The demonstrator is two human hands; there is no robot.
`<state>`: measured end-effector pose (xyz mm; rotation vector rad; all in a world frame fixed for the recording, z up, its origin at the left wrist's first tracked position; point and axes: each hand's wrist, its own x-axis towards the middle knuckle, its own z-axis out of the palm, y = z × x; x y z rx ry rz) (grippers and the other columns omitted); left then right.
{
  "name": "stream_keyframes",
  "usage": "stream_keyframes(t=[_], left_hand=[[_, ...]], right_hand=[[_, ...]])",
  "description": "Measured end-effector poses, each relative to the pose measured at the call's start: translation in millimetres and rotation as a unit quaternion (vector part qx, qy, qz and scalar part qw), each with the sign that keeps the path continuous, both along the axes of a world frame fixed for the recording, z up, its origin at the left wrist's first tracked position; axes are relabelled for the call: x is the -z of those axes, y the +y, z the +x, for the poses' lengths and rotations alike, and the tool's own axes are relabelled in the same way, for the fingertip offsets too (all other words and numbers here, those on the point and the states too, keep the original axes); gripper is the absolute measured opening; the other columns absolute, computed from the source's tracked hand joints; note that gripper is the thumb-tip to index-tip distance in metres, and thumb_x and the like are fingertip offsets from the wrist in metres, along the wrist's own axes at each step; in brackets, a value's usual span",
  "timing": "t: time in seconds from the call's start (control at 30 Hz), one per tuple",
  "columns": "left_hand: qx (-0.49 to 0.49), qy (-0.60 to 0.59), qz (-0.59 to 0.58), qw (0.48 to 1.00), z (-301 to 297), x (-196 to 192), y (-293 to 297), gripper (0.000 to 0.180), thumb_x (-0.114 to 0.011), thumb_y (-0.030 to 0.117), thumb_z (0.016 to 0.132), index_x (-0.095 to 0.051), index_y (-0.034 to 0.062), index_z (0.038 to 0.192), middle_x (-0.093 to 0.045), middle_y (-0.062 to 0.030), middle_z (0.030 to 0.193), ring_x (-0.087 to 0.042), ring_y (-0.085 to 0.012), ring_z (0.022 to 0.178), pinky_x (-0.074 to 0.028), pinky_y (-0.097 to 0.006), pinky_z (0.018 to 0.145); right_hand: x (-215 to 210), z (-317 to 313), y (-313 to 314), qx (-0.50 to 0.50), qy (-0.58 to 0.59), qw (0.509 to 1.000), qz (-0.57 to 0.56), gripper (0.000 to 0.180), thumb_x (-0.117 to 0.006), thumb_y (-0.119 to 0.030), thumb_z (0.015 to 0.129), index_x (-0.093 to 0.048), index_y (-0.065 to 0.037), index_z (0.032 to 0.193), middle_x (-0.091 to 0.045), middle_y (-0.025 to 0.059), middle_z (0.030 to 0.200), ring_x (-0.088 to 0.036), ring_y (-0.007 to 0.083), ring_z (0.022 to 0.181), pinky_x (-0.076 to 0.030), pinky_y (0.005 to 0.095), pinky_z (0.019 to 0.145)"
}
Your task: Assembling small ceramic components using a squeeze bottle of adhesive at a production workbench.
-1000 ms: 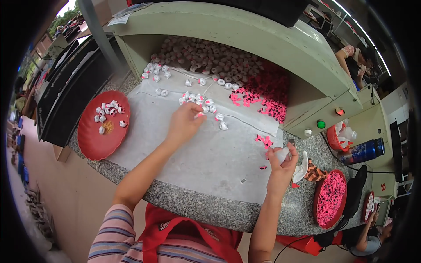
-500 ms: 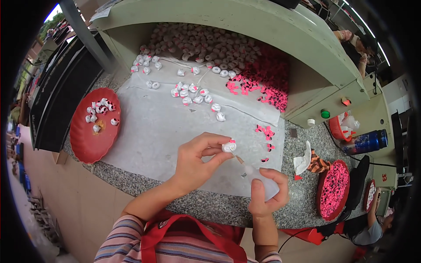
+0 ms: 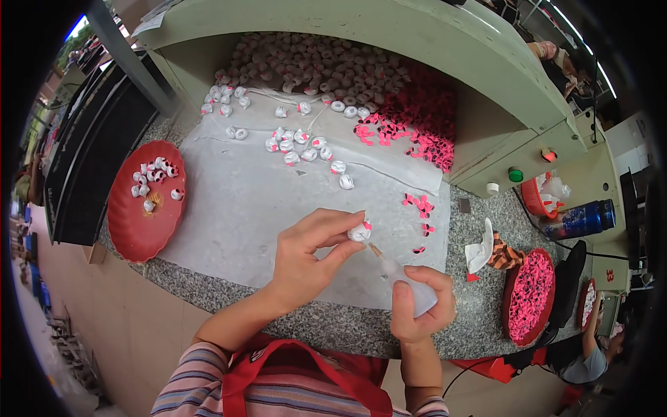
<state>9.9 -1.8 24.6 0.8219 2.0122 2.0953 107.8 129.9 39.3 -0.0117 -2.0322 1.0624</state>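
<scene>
Between the thumb and fingers of my left hand (image 3: 306,251) is a small round white piece with a pink patch (image 3: 360,231). My right hand (image 3: 424,300) is wrapped round a translucent white squeeze bottle (image 3: 411,286). Its thin nozzle (image 3: 376,249) points up and left, its tip at or very close to the lower right side of the white piece. Beyond my hands, several similar white pieces (image 3: 301,137) lie loose on the white sheet (image 3: 236,201). To the right of the held piece, a few flat pink-and-black pieces (image 3: 418,203) lie on the same sheet.
A red scalloped plate (image 3: 135,229) with white pieces stands at the left. At the right are a red plate (image 3: 514,330) of pink pieces, a crumpled cloth (image 3: 506,255) and a blue bottle (image 3: 580,219). A pale green hood (image 3: 347,19) arches over heaped pieces. Another person's arm (image 3: 590,326) shows far right.
The white piece has turned slightly in my left fingers. Both hands and the bottle have shifted a little left in the picture, as has most of the scene.
</scene>
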Motion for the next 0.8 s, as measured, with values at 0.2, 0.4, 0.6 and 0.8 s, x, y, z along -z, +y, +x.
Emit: stream_keyframes(t=[0.2,0.4,0.6,0.8], left_hand=[[0.012,0.022,-0.029,0.999,-1.2,-2.8,-3.1,0.034,-0.059,-0.012,0.071,-0.059,-0.0013,0.104,-0.056,-0.0115,0.099,-0.057,-0.0158,0.088,-0.052,-0.026,0.074],[0.021,-0.011,-0.026,0.999,-1.6,-3.4,-3.4,0.035,-0.059,-0.012,0.072,-0.058,-0.0018,0.105,-0.056,-0.0118,0.100,-0.057,-0.0165,0.091,-0.051,-0.026,0.077],[0.084,-0.188,0.071,0.976,-3.9,-0.9,-4.1,0.039,-0.057,-0.012,0.073,-0.053,-0.0035,0.111,-0.057,-0.0148,0.105,-0.058,-0.0187,0.094,-0.049,-0.027,0.081],[0.112,-0.242,0.066,0.961,-6.6,-2.8,-6.8,0.037,-0.056,-0.010,0.077,-0.052,-0.0037,0.113,-0.058,-0.0136,0.105,-0.057,-0.0166,0.094,-0.048,-0.025,0.082]], right_hand=[[-3.9,0.2,0.3,-0.027,-0.002,0.999,0.031,0.022,-0.063,0.000,0.066,-0.053,0.003,0.086,-0.061,0.0114,0.069,-0.059,0.0200,0.053,-0.046,0.0269,0.048],[-4.2,1.4,3.1,-0.020,-0.012,0.999,0.028,0.021,-0.062,0.001,0.066,-0.053,0.002,0.085,-0.061,0.0104,0.068,-0.059,0.0197,0.051,-0.046,0.0265,0.047],[-3.5,2.2,3.4,-0.014,-0.014,1.000,0.013,0.021,-0.062,0.001,0.066,-0.053,0.002,0.085,-0.061,0.0106,0.068,-0.059,0.0196,0.051,-0.046,0.0264,0.047],[-4.3,3.4,4.9,-0.017,-0.010,1.000,0.013,0.022,-0.062,0.001,0.065,-0.053,0.002,0.085,-0.061,0.0109,0.069,-0.059,0.0196,0.052,-0.046,0.0266,0.047]])
